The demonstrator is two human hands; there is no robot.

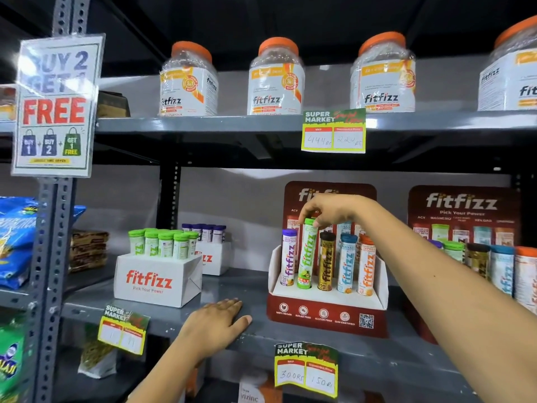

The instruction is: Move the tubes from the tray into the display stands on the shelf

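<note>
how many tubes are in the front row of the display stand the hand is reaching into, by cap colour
Front row of the display stand:
purple cap tube: 1
green cap tube, its cap held by the right hand: 1
black cap tube: 1
blue cap tube: 1
orange cap tube: 1
Total: 5

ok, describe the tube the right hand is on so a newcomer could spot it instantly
Find the red fitfizz display stand on the middle grey shelf, the one nearer the centre. Five tubes stand in its front row; it is the second from the left, pinched at the cap by the right hand. It is that row's only green one.
</note>
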